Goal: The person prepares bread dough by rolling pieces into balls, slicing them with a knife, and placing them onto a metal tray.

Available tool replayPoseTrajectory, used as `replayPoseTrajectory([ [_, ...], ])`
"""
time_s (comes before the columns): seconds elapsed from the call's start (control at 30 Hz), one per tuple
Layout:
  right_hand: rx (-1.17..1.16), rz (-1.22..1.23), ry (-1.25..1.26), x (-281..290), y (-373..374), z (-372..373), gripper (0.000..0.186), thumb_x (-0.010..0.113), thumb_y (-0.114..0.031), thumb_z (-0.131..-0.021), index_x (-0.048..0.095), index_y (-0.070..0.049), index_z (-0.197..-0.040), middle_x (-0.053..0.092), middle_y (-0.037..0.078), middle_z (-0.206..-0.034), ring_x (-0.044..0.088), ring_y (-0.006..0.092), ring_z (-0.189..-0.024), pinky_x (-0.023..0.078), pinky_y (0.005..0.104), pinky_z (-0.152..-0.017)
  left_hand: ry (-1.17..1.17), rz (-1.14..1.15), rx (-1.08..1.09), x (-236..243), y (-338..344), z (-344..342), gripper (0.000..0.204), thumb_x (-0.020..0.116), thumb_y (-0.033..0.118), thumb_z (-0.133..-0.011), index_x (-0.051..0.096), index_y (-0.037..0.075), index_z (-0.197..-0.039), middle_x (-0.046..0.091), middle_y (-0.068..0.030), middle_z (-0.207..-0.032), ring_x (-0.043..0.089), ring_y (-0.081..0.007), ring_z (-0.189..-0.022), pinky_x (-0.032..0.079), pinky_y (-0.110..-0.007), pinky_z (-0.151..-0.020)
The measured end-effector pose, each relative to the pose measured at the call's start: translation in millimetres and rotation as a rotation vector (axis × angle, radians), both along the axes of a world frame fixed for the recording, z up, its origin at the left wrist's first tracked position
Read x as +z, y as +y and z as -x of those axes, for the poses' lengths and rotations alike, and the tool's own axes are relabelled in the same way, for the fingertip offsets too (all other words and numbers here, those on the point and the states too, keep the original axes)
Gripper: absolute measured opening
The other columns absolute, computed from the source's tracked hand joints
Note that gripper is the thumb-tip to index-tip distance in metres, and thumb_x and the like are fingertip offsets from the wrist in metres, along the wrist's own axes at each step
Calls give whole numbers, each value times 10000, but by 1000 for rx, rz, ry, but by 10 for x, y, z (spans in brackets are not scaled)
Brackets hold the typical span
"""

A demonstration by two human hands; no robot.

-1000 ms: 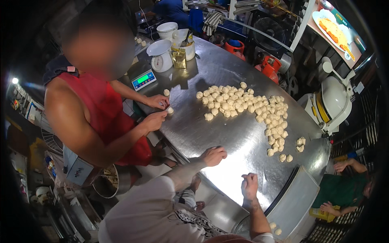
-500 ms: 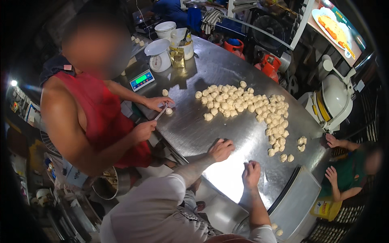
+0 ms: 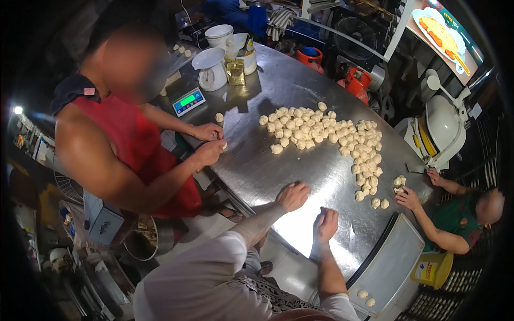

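Note:
My left hand (image 3: 294, 197) rests low over the steel table (image 3: 241, 182), its fingers curled in and the palm turned down. Beside it, a little nearer and to the right, my right hand (image 3: 326, 225) is curled in the same way. Whatever either hand covers is hidden under its fingers. Beyond them lies a large cluster of pale dough balls (image 3: 316, 128), which bends down the right side. Two single dough balls (image 3: 380, 203) sit at its near end. A thin flat blade-like strip (image 3: 352, 234) lies right of my right hand.
A co-worker in red (image 3: 152, 155) handles dough at the left, near a digital scale (image 3: 189, 101). A dial scale (image 3: 211, 72) and gold packet (image 3: 235, 74) stand behind. Another person (image 3: 455, 222) reaches in from the right, beside a pale tray (image 3: 388, 267). A mixer (image 3: 444, 125) stands beyond.
My right hand has shifted slightly left and away from me; my left stays nearly still. The co-worker's hands have come together on the dough. The person at right now reaches to the dough pieces.

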State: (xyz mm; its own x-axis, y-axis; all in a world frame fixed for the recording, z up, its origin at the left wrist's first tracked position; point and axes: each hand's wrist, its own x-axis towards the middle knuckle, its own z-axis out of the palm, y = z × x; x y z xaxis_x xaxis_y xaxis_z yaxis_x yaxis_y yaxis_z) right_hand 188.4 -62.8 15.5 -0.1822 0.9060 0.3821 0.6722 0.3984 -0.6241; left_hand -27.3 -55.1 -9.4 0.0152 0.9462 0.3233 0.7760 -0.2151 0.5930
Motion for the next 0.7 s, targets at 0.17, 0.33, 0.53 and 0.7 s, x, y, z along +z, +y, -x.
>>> replayPoseTrajectory([
  [0.17, 301, 67, -22, -160, -187, -657, 218, 634, 62, -870, 740, -48, -1026, 621, 165, -1032, 659, 356, -995, 563, 440, -878, -38, 65, -134, -389, -420, 425, 123, 641, 92, -945, 723, 121, -1032, 685, -49, -1098, 677, -289, -1009, 527, -454, -896],
  [0.33, 136, -61, -121, 38, 259, -77, 156, 671, 8, -881, 726, -26, -1023, 621, 186, -1040, 651, 395, -1001, 559, 462, -895, 45, -144, -56, -24, 180, 96, 118, 640, 94, -947, 723, 104, -1031, 678, -56, -1082, 684, -290, -1002, 534, -460, -897],
  [0.53, 287, -11, 64, -143, -211, -550, 259, 672, 60, -856, 742, -52, -1078, 647, 172, -1026, 659, 347, -947, 560, 455, -814, -190, 122, -73, -352, -351, 357, 108, 656, 63, -937, 711, 115, -1015, 664, -56, -1079, 692, -295, -1050, 555, -458, -935],
  [0.7, 130, -202, -164, 40, 363, -86, 200, 634, 9, -927, 716, -42, -1103, 642, 186, -1065, 650, 395, -947, 551, 477, -841, 58, -69, -31, 144, 334, 263, 92, 668, 94, -943, 714, 114, -1020, 665, -65, -1091, 683, -310, -1001, 549, -474, -898],
])
